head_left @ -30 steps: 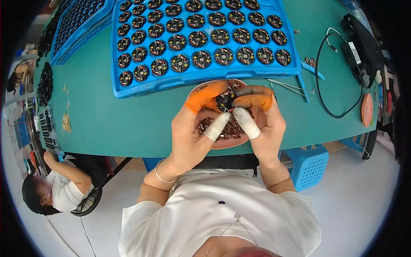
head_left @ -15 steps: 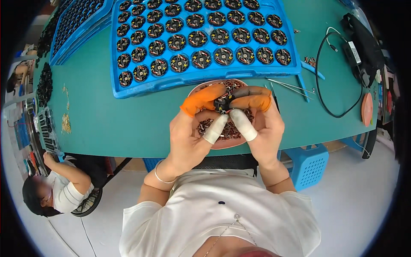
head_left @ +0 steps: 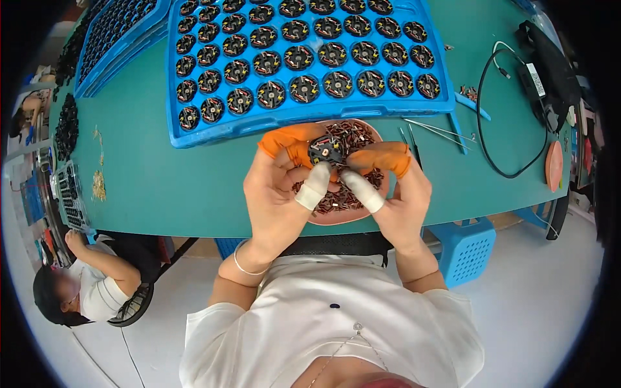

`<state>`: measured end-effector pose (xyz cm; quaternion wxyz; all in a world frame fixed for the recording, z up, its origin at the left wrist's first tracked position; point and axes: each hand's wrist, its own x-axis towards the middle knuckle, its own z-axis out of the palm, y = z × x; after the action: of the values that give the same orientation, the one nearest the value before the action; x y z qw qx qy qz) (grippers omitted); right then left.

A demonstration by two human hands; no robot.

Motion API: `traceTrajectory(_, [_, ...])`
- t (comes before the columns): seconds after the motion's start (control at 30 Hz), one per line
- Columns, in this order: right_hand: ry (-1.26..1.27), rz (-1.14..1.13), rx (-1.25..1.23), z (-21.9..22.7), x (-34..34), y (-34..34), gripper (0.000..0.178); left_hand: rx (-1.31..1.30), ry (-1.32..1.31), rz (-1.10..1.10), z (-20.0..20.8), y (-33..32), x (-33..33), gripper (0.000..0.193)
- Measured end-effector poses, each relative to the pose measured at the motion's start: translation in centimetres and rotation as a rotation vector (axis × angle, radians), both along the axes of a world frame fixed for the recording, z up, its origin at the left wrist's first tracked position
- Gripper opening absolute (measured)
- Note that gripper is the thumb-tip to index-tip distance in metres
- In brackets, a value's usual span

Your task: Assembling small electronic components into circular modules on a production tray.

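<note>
A round black part (head_left: 325,150) with small coloured pieces on its face is held in my left hand (head_left: 275,187), between the thumb and the orange-covered fingers. The face is tilted up toward me. My right hand (head_left: 396,197) is closed at the part's right edge, thumb and fingertips pinched together; whatever sits between them is too small to make out. White covers wrap both thumbs, and orange ones cover some fingers. Below my hands lies a pink bowl (head_left: 336,220) filled with many small reddish-brown rod-shaped pieces (head_left: 354,134).
Beyond the bowl stands a blue tray (head_left: 284,120) with rows of similar round parts; more stacked trays (head_left: 119,52) are at far left. Tweezers (head_left: 436,129), a black cable (head_left: 482,142) and a pink lid-like disc (head_left: 554,165) lie right. A person (head_left: 97,278) sits at left.
The round part has shifted left and turned its face more toward me in my left hand. My right fingers have moved from holding it to pinching at its edge.
</note>
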<state>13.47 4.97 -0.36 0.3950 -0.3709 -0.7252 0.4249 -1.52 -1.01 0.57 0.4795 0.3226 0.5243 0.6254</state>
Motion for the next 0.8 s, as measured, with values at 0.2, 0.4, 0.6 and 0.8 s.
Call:
traceTrajectory(0.2, [-0.106,-0.026,0.197,-0.5,-0.1,0.2,0.019,-0.009,-0.023,-0.02,0.3,0.1,0.2,0.034])
traceTrajectory(0.4, [-0.027,0.035,0.075,-0.7,0.2,0.1,0.02,0.012,-0.087,-0.056,0.4,0.2,0.3,0.034])
traceTrajectory(0.6, [0.299,-0.025,-0.214,-1.6,-0.4,-0.3,0.016,0.003,-0.296,-0.124,0.3,0.3,-0.2,0.037])
traceTrajectory(0.8, [0.064,0.023,0.098,-0.9,0.0,0.1,0.018,0.041,-0.16,-0.048,0.3,0.0,0.4,0.037])
